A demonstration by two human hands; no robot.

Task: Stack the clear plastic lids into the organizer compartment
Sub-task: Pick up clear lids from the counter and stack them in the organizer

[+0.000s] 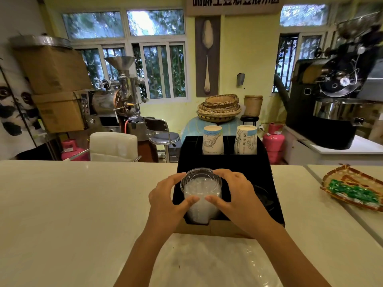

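A tall stack of clear plastic lids (200, 188) stands in the front left compartment of the black organizer (252, 168) on the white counter. My left hand (165, 200) grips the stack's left side, thumb across its front. Wrapped around the right side is my right hand (233, 195), fingers over the top rim and thumb on the front. The lower part of the stack sinks into the compartment, behind the organizer's cardboard-coloured front wall (219, 229).
Two stacks of paper cups (213, 139) (246, 139) stand in the organizer's rear slots. A dark round item (264, 196) lies in the front right compartment. A woven tray with green sweets (352, 188) sits at the right. A clear plastic bag (217, 264) lies near me.
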